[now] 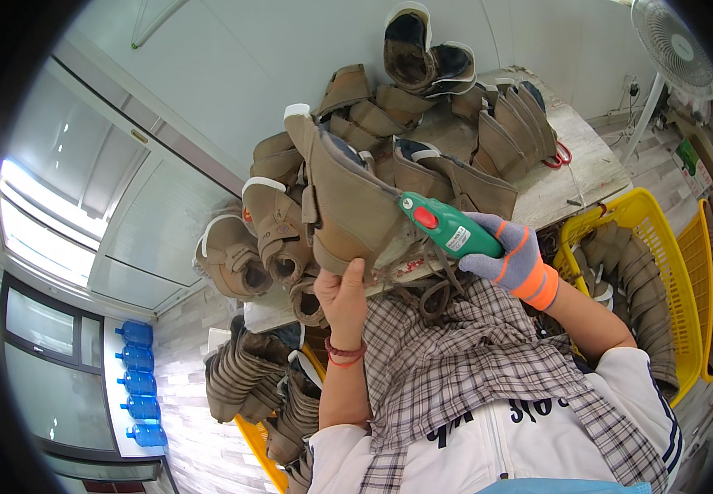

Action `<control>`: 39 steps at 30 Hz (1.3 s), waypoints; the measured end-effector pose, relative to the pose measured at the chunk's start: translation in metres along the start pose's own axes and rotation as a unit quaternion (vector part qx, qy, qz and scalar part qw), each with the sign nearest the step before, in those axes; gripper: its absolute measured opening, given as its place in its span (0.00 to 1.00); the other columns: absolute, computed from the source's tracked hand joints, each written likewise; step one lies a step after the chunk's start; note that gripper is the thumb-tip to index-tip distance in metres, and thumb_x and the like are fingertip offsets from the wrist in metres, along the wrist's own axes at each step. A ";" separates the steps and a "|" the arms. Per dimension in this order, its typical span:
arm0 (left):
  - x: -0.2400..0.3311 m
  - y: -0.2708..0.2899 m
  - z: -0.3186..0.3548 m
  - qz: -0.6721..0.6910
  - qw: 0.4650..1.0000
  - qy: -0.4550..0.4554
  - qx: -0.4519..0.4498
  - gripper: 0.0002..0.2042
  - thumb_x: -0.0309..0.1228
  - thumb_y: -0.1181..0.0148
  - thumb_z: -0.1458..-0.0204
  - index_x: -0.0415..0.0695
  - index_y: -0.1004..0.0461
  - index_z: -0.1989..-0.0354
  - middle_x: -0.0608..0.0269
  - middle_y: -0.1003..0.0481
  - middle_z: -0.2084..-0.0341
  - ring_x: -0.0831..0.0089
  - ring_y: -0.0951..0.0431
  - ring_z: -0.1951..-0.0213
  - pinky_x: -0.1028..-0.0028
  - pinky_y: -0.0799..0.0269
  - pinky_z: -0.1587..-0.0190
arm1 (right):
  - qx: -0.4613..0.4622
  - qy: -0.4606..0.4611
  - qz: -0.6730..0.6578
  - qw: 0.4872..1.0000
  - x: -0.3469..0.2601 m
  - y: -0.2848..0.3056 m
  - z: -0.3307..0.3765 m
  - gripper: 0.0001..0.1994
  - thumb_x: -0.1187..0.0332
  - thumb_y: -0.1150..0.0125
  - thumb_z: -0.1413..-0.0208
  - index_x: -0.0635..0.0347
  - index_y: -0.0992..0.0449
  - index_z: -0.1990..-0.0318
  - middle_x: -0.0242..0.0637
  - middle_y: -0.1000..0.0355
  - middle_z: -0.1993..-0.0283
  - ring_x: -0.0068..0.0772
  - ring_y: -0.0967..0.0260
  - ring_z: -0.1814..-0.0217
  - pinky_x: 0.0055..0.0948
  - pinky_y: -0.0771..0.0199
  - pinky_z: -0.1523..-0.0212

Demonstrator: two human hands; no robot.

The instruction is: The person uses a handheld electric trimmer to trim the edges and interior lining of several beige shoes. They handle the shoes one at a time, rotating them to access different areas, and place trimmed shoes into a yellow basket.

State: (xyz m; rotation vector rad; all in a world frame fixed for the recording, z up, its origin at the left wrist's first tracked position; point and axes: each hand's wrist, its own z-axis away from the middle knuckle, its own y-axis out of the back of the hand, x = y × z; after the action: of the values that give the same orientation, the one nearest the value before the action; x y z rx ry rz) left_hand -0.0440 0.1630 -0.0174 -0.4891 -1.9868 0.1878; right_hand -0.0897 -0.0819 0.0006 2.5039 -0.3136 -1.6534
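Observation:
My left hand (342, 298) pinches the lower edge of a brown shoe upper (346, 193) and holds it raised over the table. The upper has a dark lining and a white-edged top. My right hand (509, 259), in a grey and orange glove, is wrapped round a green handheld power tool (462, 234) with a red button. The tool's front end is at the upper's right edge; whether it touches cannot be made out. Several more brown uppers, among them a strapped one (278, 222), lie just left of and behind the held one.
The worktable (595, 169) carries stacked uppers (514, 128) and red-handled scissors (561, 156). Yellow baskets of uppers stand at the right (673, 272) and lower left (259, 449). A white fan (676, 48) is at the far right. Blue water bottles (138, 384) line the left.

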 end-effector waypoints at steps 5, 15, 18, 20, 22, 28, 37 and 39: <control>-0.017 0.004 0.004 -0.256 0.963 -0.070 -0.036 0.11 0.26 0.42 0.47 0.38 0.27 0.57 0.61 0.27 0.62 0.73 0.29 0.64 0.75 0.35 0.62 | 0.023 -0.005 0.018 1.000 -0.001 -0.001 -0.004 0.30 0.59 0.28 0.61 0.66 0.29 0.51 0.39 0.24 0.65 0.22 0.27 0.66 0.22 0.27 0.65; -0.029 0.002 0.005 -0.504 0.821 -0.204 -0.176 0.11 0.22 0.42 0.53 0.39 0.26 0.60 0.52 0.28 0.60 0.51 0.31 0.58 0.58 0.36 0.55 | 0.021 -0.138 -0.134 0.981 -0.006 0.002 -0.004 0.26 0.61 0.31 0.55 0.67 0.30 0.50 0.33 0.26 0.65 0.17 0.31 0.66 0.17 0.30 0.65; -0.033 0.002 0.010 -0.517 0.809 -0.201 -0.193 0.11 0.22 0.42 0.53 0.39 0.25 0.60 0.52 0.28 0.60 0.51 0.30 0.58 0.58 0.36 0.55 | 0.015 -0.165 -0.170 0.971 -0.012 0.004 -0.005 0.25 0.61 0.33 0.53 0.67 0.31 0.51 0.31 0.27 0.66 0.15 0.32 0.67 0.15 0.31 0.67; -0.038 0.003 0.015 -0.527 0.799 -0.202 -0.208 0.11 0.22 0.43 0.53 0.40 0.25 0.59 0.52 0.28 0.59 0.51 0.30 0.57 0.58 0.36 0.54 | 0.008 -0.185 -0.186 0.965 -0.013 0.004 -0.004 0.24 0.62 0.33 0.52 0.66 0.31 0.51 0.31 0.27 0.67 0.14 0.33 0.69 0.15 0.32 0.68; -0.041 0.004 0.020 -0.542 0.782 -0.203 -0.229 0.12 0.23 0.43 0.54 0.41 0.25 0.59 0.52 0.27 0.58 0.51 0.30 0.56 0.58 0.36 0.53 | 0.010 -0.180 -0.184 0.966 -0.015 0.006 -0.006 0.23 0.62 0.34 0.52 0.66 0.30 0.52 0.30 0.28 0.68 0.13 0.34 0.71 0.14 0.33 0.71; -0.044 0.006 0.027 -0.499 0.807 -0.171 -0.267 0.17 0.24 0.45 0.54 0.43 0.28 0.53 0.47 0.33 0.50 0.47 0.36 0.48 0.55 0.41 0.45 | 0.044 -0.171 -0.197 0.964 -0.007 0.016 -0.015 0.21 0.61 0.35 0.51 0.65 0.30 0.54 0.27 0.30 0.71 0.13 0.37 0.74 0.14 0.36 0.74; -0.029 0.022 -0.097 -0.657 0.716 -0.236 0.022 0.07 0.26 0.43 0.51 0.36 0.31 0.68 0.49 0.33 0.62 0.56 0.31 0.61 0.63 0.34 0.57 | 0.137 -0.163 -0.121 0.970 0.020 0.048 -0.003 0.17 0.61 0.38 0.48 0.65 0.28 0.57 0.26 0.32 0.75 0.14 0.37 0.78 0.16 0.38 0.78; -0.039 0.000 -0.091 -0.546 0.812 -0.181 0.096 0.06 0.26 0.45 0.49 0.37 0.32 0.69 0.54 0.33 0.67 0.63 0.31 0.65 0.68 0.35 0.60 | 0.153 -0.174 -0.108 0.967 0.027 0.057 0.003 0.17 0.62 0.39 0.48 0.66 0.28 0.57 0.26 0.32 0.75 0.15 0.37 0.78 0.16 0.38 0.77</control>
State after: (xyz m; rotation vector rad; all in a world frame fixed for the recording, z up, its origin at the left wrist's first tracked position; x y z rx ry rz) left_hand 0.0514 0.1395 -0.0083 0.9168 -2.2714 -0.2673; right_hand -0.0883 -0.1432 -0.0126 2.5181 -0.3644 -2.3010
